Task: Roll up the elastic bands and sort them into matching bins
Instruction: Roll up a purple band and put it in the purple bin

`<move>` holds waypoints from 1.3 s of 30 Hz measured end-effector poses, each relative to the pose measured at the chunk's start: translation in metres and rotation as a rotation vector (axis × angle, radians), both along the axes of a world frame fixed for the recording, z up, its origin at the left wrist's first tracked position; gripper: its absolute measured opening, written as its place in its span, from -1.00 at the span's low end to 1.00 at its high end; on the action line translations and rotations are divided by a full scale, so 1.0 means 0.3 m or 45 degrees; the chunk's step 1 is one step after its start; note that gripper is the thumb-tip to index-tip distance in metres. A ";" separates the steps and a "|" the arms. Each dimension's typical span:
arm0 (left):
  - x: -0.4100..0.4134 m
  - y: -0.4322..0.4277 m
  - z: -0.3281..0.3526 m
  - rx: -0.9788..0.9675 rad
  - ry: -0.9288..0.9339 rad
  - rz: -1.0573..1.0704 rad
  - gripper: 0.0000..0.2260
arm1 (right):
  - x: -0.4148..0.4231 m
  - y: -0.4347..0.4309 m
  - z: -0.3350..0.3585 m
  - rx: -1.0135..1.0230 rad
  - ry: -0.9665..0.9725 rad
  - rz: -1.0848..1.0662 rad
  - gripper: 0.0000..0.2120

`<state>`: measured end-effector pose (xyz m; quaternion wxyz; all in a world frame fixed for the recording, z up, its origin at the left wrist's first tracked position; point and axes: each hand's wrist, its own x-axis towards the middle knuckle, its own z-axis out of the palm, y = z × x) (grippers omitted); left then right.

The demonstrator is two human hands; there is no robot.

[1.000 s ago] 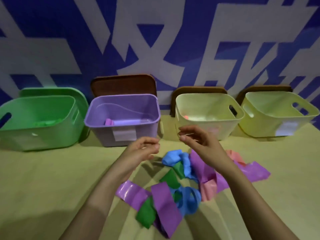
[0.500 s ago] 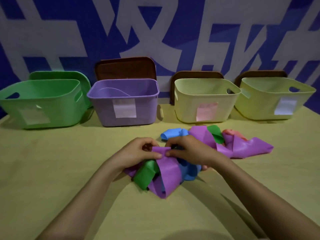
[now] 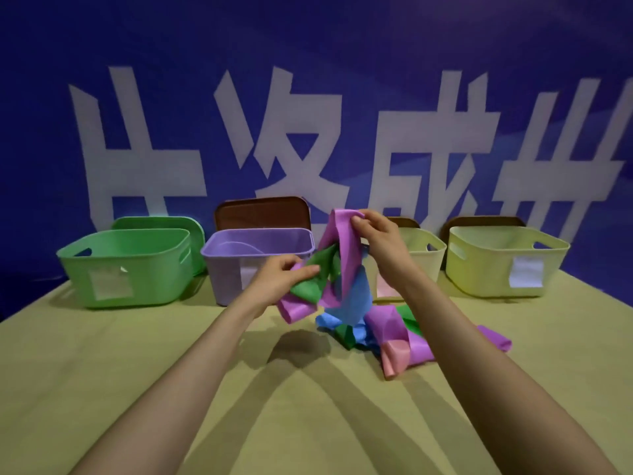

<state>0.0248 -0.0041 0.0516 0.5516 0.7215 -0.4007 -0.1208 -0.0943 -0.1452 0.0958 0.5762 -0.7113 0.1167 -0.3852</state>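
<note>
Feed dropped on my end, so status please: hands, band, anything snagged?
Right hand pinches purple band at top, lifted. Left hand grips it lower. Green band and blue band tangled in, hanging along.

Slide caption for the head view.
Left hand and right hand hold up a purple band tangled with a green band.

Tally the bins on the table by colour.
Green bin: 1
Purple bin: 1
Yellow bins: 2
Total: 4
</note>
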 end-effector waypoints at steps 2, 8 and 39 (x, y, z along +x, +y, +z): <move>0.022 0.003 0.018 -0.102 -0.235 0.201 -0.91 | 0.008 -0.030 0.026 -0.013 0.016 -0.076 -0.84; 0.014 -0.018 0.063 -0.314 -0.236 0.260 -0.80 | 0.031 -0.092 -0.001 0.286 0.118 -0.127 -0.85; 0.041 -0.078 -0.030 0.390 -0.784 0.247 -0.89 | 0.089 -0.125 -0.092 -0.677 0.648 -0.402 -0.84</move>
